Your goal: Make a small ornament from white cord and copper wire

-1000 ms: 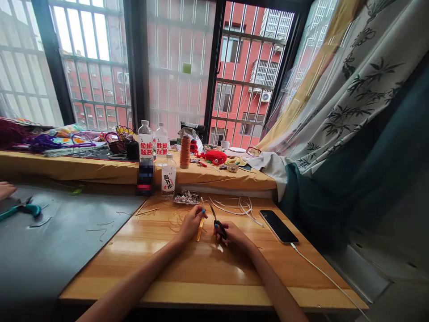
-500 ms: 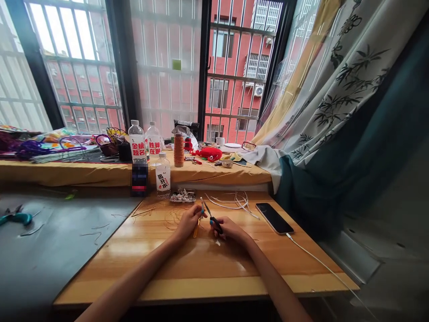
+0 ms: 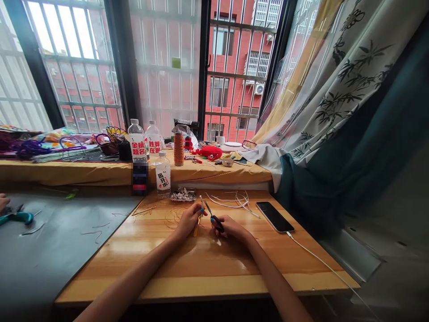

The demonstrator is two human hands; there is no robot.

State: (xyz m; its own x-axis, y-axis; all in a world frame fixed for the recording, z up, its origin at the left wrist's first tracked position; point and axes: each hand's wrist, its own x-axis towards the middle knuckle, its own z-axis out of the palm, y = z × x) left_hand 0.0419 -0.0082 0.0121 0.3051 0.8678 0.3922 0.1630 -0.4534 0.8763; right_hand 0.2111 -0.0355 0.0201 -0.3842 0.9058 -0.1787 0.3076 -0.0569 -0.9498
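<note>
My left hand [image 3: 190, 217] pinches a thin, pale strip [image 3: 201, 201] that points up past the fingertips. A narrow orange-brown piece [image 3: 196, 230] hangs below the same hand; whether the two are one thing I cannot tell. In my right hand [image 3: 230, 227] is a pair of black-handled scissors [image 3: 217, 222], blades pointing up and left, close to the pale strip but apart from it. Thin brown thread [image 3: 172, 219] lies in loose loops left of my left hand. Behind the hands stands a clear tray [image 3: 183, 195] of small whitish and dark pieces.
White cords [image 3: 231, 203] lie behind my right hand. A phone [image 3: 275, 217] with a white cable rests at the right. Clear bottles [image 3: 163, 174] and a brown thread spool [image 3: 178, 150] stand at the back. Another person's hand [image 3: 3, 202] is near teal-handled pliers [image 3: 18, 218] at far left.
The scissors have tilted slightly, their blades a little farther from the pale strip. Another person's hand has come into view at the far left edge. My left hand has hardly moved.
</note>
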